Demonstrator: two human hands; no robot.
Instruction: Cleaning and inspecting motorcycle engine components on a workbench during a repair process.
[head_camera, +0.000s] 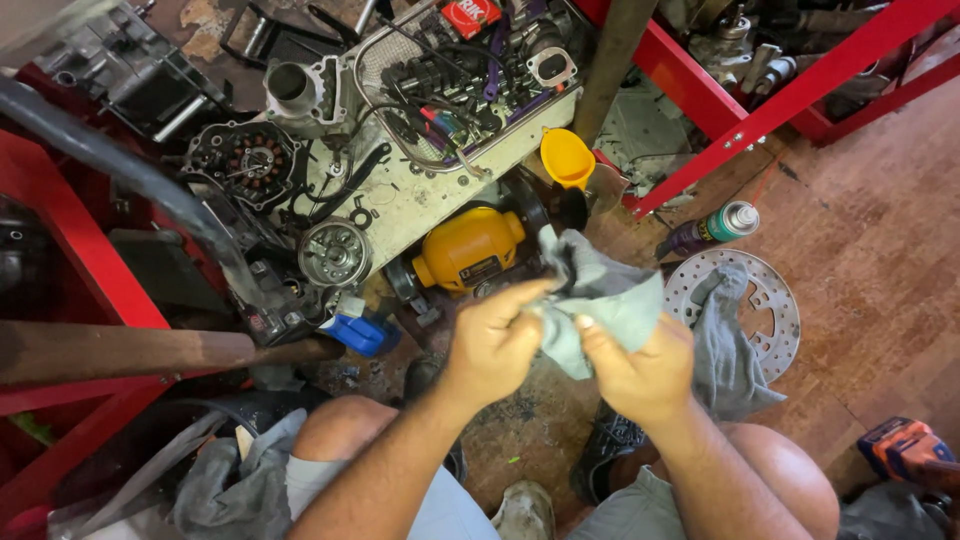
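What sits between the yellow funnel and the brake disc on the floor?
In the head view, a spray can lies on its side between the yellow funnel and the brake disc.

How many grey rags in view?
3: one rag held in both hands, one draped on the brake disc, one on the left thigh. More may be hidden in the clutter.

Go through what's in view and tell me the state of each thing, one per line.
Left hand: gripping the rag.
Right hand: gripping the rag.
Rag: crumpled between both hands.
Funnel: mouth up.
Spray can: lying down, capped.
Brake disc: flat, partly under a cloth.
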